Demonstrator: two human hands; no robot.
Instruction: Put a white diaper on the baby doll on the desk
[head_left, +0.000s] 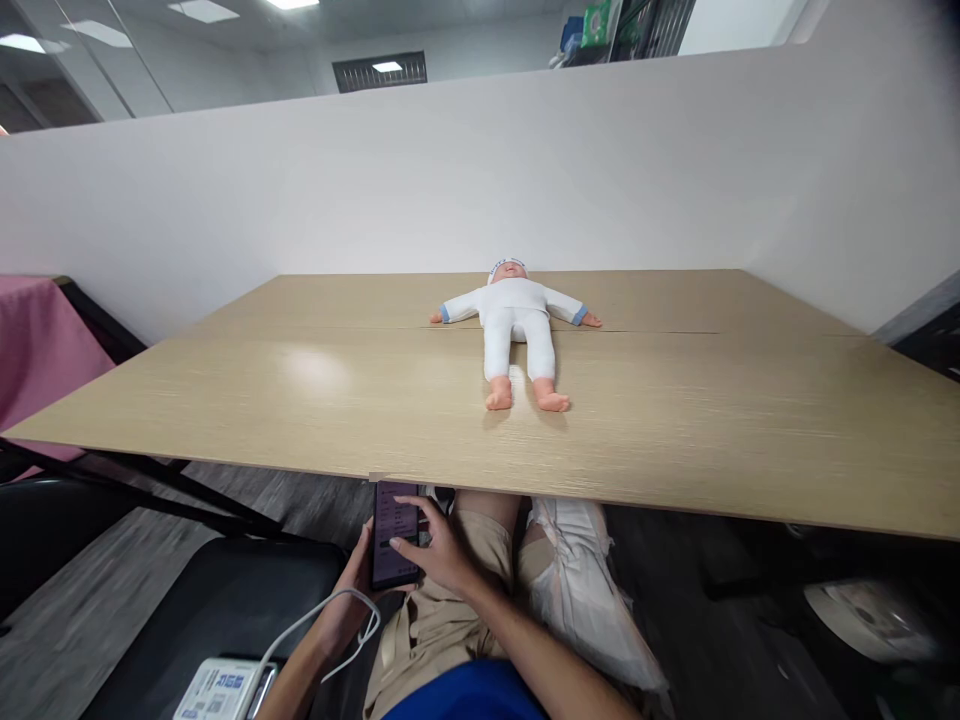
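Below the table's front edge, my left hand [358,568] is wrapped around a dark smartphone [394,562] with a lit screen. My right hand [441,548] hovers at the screen with thumb and index finger spread apart. Whether a fingertip touches the glass I cannot tell. On the table lies a baby doll [517,300] on its back in a white suit with blue cuffs, feet toward me and arms stretched out. A crumpled white thing with pinkish edges [581,580] rests over my right leg; its kind I cannot make out.
The wooden table [225,400] spans the view, with a white partition [420,190] behind it. Left of my legs stands a black chair [217,590] carrying a white box-like device [219,690] with a white cable [319,605]. Pink cloth [45,350] hangs at far left.
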